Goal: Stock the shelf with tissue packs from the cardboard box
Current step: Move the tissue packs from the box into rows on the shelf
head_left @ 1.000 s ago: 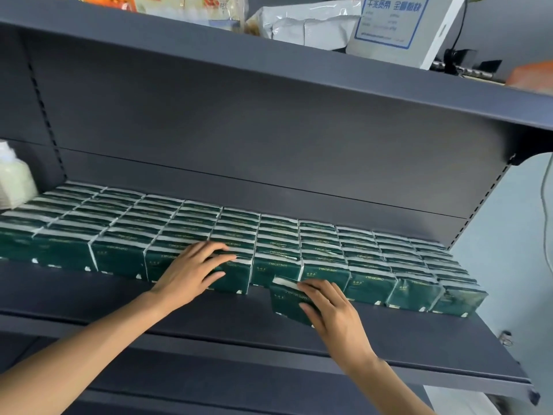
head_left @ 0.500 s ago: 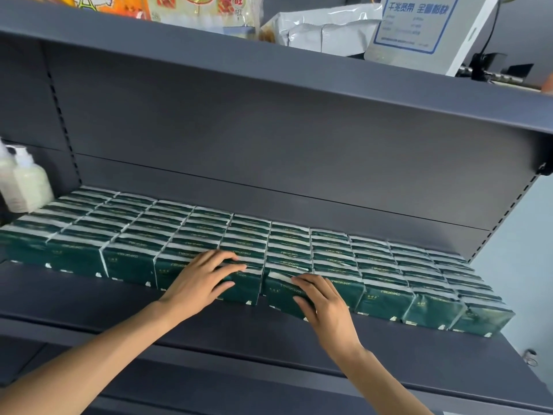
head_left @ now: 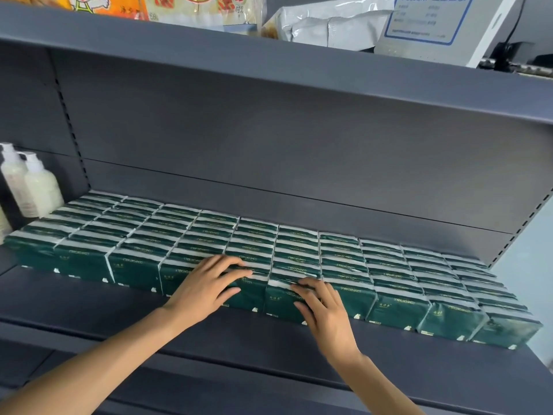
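Many dark green tissue packs [head_left: 209, 235] stand in tight rows on the grey shelf [head_left: 89, 298], filling it from the far wall almost to the near edge; the near row has ten packs from left to right. Both hands lie flat on this near row, close to its middle. On one pack the left hand [head_left: 206, 287] rests with straight, slightly spread fingers, holding nothing. Just to the right, the right hand [head_left: 324, 310] presses on the neighbouring pack [head_left: 281, 304] with straight fingers, also gripping nothing. At the far left of the shelf stand two white pump bottles [head_left: 36, 187], just beside the packs. On the upper shelf [head_left: 269, 58] lie snack bags [head_left: 191, 9], a silver pouch [head_left: 326, 25] and a white box [head_left: 443, 28].
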### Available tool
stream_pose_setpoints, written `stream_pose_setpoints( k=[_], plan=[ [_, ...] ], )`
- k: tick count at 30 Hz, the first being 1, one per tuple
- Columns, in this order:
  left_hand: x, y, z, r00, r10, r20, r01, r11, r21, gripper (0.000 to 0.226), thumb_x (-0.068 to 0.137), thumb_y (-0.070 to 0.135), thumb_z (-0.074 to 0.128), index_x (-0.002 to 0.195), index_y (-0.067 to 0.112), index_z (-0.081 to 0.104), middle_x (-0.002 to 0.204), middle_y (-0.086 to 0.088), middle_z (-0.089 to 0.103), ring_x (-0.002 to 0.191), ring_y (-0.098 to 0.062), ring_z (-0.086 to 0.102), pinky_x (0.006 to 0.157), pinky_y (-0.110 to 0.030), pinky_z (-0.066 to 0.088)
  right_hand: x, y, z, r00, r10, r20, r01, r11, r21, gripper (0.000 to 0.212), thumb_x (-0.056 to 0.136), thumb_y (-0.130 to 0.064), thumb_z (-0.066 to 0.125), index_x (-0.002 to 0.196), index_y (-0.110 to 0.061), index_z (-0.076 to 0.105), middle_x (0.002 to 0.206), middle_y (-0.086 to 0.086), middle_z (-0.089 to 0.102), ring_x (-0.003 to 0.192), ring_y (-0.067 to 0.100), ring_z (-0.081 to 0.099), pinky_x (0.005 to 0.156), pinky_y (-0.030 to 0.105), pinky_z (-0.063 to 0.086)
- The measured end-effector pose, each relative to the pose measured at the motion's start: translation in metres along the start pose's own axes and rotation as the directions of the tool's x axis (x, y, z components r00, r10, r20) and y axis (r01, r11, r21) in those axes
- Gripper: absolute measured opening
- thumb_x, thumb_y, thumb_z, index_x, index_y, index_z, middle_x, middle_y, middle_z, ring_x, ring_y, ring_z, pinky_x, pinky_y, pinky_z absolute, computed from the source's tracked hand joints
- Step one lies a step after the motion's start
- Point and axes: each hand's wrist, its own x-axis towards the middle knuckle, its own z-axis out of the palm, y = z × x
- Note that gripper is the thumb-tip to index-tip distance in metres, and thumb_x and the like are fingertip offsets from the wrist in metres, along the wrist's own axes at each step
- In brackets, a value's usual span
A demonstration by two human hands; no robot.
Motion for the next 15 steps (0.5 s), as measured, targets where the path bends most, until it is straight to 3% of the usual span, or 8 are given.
stream_pose_setpoints(
  k=[7,15],
  plan=[
    [0.001,0.001,0.000,1.000,-0.005,0.004,0.005,1.000,-0.011,0.042,0.099,0.047,0.040,0.135,0.033,0.056,0.136,0.012,0.048,0.121,-0.009,0.049,0.105,-0.032,0.044,0.002,0.005,0.002,0.998,-0.065,-0.015,0.063,0.991,-0.119,0.029,0.096,-0.025,0.060,0.124,-0.019,0.065,0.134,-0.002,0.053,0.124,0.022,0.049,0.100,0.037,0.041],
    [0.001,0.001,0.000,1.000,-0.010,0.003,0.010,1.000,-0.009,0.040,0.100,0.046,0.041,0.135,0.033,0.055,0.136,0.013,0.047,0.120,-0.009,0.049,0.105,-0.032,0.045,-0.011,0.027,-0.004,0.992,-0.093,0.085,0.106,0.981,-0.163,0.049,0.094,-0.030,0.065,0.140,-0.019,0.052,0.148,-0.001,0.045,0.140,0.020,0.040,0.117,0.044,0.030]
  ],
)
